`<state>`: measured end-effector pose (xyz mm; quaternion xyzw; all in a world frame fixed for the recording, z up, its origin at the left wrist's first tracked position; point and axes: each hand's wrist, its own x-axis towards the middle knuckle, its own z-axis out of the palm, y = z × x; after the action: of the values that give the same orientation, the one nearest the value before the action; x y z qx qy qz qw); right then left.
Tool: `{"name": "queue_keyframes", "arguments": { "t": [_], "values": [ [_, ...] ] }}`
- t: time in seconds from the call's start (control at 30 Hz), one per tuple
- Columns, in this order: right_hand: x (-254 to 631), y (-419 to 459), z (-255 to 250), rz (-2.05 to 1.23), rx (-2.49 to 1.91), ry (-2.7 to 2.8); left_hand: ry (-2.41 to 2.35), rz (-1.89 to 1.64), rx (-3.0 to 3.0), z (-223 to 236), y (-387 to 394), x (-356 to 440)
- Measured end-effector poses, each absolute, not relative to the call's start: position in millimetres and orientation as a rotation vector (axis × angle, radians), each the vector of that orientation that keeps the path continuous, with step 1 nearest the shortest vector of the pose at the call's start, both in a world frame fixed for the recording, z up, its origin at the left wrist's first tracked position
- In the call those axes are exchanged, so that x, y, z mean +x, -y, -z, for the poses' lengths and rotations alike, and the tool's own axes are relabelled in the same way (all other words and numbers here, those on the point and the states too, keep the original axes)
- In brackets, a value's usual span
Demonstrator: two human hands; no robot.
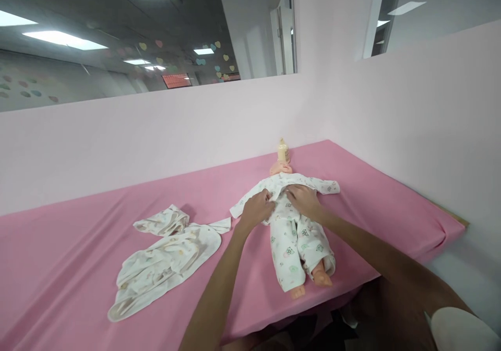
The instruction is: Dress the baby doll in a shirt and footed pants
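Note:
A baby doll [295,236] lies on its back on the pink table [78,246], head toward the wall, dressed in a white printed top and trousers. Both bare feet stick out near the table's front edge. My left hand [256,208] is closed in a pinch on the doll's top at its waist. My right hand [302,198] rests on the doll's belly, fingers curled over the top's hem. A baby bottle [282,150] stands just beyond the doll's head.
A second white printed garment [166,262] lies crumpled on the cloth to the left of the doll. Pale pink partition walls [410,116] close the table at the back and right. The table's front edge runs near my body.

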<state>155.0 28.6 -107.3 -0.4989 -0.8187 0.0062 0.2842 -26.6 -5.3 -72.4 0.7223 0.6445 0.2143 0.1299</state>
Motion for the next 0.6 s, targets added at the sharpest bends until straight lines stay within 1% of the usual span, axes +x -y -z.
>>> {"name": "queue_keyframes", "arguments": {
  "t": [0.1, 0.17, 0.23, 0.3, 0.4, 0.5, 0.6],
  "values": [
    [179, -31, 114, 0.14, -1.444, 2.014, -2.075, -0.708, 2.108, 90, 4, -18],
    [191, -34, 114, 0.147, -1.522, 1.926, -2.152, -0.84, 2.067, 97, 6, -12],
    [201, -28, 114, 0.016, -1.569, 1.866, -2.161, -0.983, 2.017, 102, 15, -8],
    [210, -11, 115, -0.2, -1.553, 1.82, -2.118, -1.093, 2.008, 106, 34, -8],
    [223, 29, 123, -0.475, -1.386, 1.864, -2.012, -1.12, 2.113, 111, 65, -12],
    [232, 52, 136, -0.532, -1.312, 1.873, -2.084, -1.112, 2.161, 112, 77, -15],
    [232, 37, 146, -0.505, -1.393, 1.766, -2.183, -1.07, 2.135, 113, 63, -14]
  ]
}}
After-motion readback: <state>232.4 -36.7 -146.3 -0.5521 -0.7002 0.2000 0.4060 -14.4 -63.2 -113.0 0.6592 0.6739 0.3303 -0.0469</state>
